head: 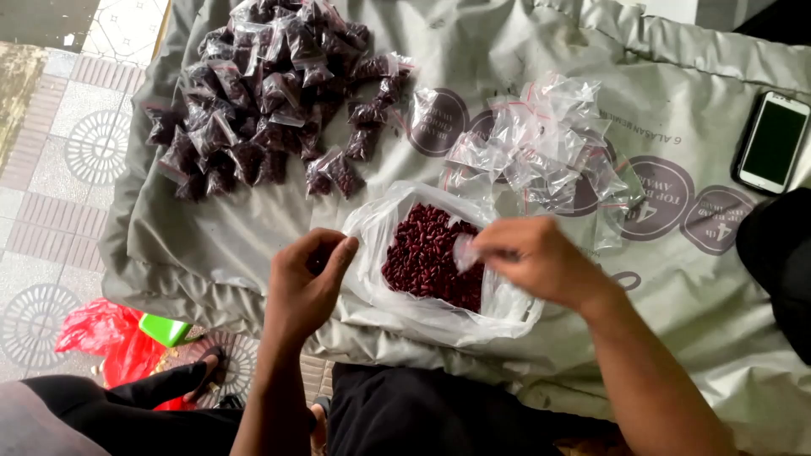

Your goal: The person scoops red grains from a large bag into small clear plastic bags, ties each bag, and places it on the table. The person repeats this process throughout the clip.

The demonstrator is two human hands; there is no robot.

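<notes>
Grey sheet [676, 279]: big padded cloth with round printed emblems, everything sits on it. Wouldn't call it a counter.
Open bean bag [427, 253]: my landmark, a clear bag full of dark red beans with its mouth spread wide, lying at the near edge of the sheet between the two hands.
Filled packets [262, 93]: a heap of small sealed bean packets, up and left of the bean bag.
Empty pouches [545, 143]: loose pile of little clear zip bags, up and right of the bean bag.
Phone [770, 142]: far right of the bean bag, screen dark.
Left hand [306, 283]: at the bean bag's left rim, fingers curled together, grip closed. Can't tell what's inside it.
Right hand [541, 257]: over the bean bag's right side, fingertips pinched on one small pouch [466, 251].
Doing it well, imo: keep the pouch mouth open and low over the beans so spills fall back in.
</notes>
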